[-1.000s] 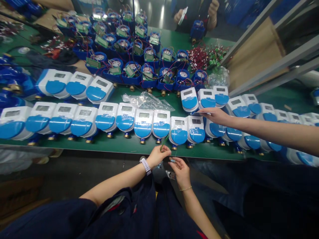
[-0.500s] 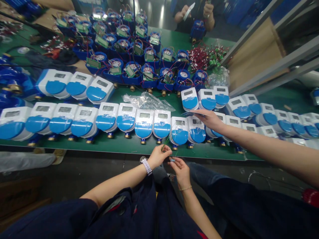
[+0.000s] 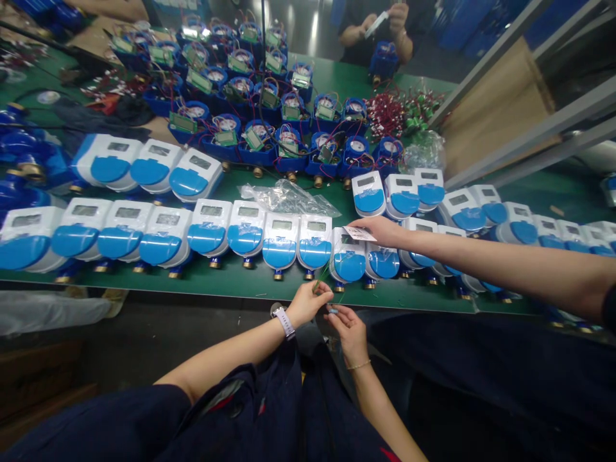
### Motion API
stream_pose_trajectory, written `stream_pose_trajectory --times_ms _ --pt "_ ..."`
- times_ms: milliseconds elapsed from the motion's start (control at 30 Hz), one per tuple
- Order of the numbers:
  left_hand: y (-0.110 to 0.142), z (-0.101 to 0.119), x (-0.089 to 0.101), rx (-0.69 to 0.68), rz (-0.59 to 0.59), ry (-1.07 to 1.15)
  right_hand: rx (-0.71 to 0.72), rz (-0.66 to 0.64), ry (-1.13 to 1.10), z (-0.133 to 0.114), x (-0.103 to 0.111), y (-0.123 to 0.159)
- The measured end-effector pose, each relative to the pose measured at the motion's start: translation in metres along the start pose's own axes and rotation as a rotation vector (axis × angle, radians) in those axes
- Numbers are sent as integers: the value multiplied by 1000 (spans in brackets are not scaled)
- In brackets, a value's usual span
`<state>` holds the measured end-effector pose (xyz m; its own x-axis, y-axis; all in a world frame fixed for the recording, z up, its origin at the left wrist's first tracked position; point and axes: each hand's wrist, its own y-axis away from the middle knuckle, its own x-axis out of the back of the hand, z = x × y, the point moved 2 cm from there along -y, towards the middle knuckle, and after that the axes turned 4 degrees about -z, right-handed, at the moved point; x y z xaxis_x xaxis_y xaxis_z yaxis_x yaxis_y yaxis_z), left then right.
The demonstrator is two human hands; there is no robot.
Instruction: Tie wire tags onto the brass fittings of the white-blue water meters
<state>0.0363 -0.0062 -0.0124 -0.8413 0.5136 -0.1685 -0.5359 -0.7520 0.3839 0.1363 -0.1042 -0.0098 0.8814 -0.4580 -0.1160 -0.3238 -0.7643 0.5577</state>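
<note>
Just off the table's front edge, my left hand (image 3: 310, 303) is closed in a pinch on thin green wires (image 3: 325, 272), whose ends stick up past the fingers. My right hand (image 3: 351, 330), close beside it, pinches a small light-blue piece (image 3: 333, 310), too small to name surely. The fingertips of both hands nearly meet, and a fine strand rises near them. Directly beyond stands a row of white-and-blue water meters (image 3: 315, 250) with small display windows and brass ends.
From the right, a co-worker's hand (image 3: 382, 231) holds a printed card (image 3: 359, 233) over a meter. Behind lie a clear plastic bag (image 3: 289, 197), opened blue meter bodies (image 3: 257, 141) with circuit boards, and red wire bundles (image 3: 386, 114). Another person's hands (image 3: 397, 19) work across the green table (image 3: 269, 298).
The co-worker's hand with the card has moved left, over a nearer meter, and the card has tilted into view. My own hands have barely moved.
</note>
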Motion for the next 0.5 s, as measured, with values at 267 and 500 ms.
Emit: stream_pose_trajectory --times_ms 267,500 --pt "-4 1 9 -8 6 -52 -17 0 -11 -1 -2 -6" --pt "-7 4 10 -17 0 -49 -24 14 -12 -4 -3 -9"
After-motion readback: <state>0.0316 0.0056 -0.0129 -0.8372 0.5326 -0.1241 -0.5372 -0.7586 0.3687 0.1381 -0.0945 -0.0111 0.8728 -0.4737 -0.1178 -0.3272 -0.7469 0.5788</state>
